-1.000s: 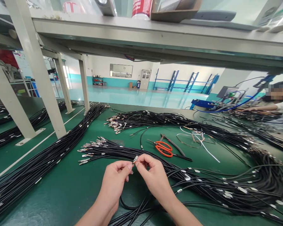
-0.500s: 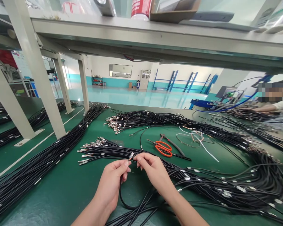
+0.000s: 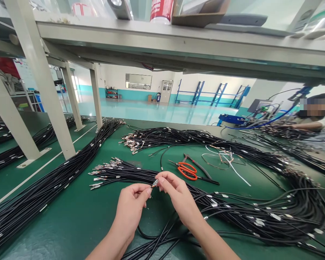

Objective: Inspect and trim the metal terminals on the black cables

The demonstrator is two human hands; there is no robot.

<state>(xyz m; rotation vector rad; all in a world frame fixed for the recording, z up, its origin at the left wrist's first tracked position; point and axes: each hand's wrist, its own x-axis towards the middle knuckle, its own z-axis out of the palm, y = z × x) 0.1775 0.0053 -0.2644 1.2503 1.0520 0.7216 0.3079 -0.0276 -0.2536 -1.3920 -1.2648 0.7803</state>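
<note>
My left hand [image 3: 130,206] is closed in a pinch on a black cable [image 3: 141,233], close to its stripped end. A small silvery terminal [image 3: 155,183] on that end pokes out between my hands. The fingertips of my right hand [image 3: 178,193] are pinched on the terminal from the other side. The cable loops down from my left hand to the table. Just behind my hands lies a bundle of black cables [image 3: 135,176] with metal terminals at its left end. Orange-handled scissors [image 3: 187,171] and pliers [image 3: 199,167] rest beyond my right hand.
More black cable bundles lie at the left [image 3: 56,180], the back [image 3: 162,137] and the right [image 3: 260,216]. White shelf legs [image 3: 47,86] stand at left, under an overhead shelf [image 3: 162,36]. Loose wire scraps [image 3: 227,159] lie behind the tools. Another person works at far right.
My right hand has closed in on the terminal, which has tipped toward the right and sits lower between my fingers. My left hand has turned slightly, staying on the cable.
</note>
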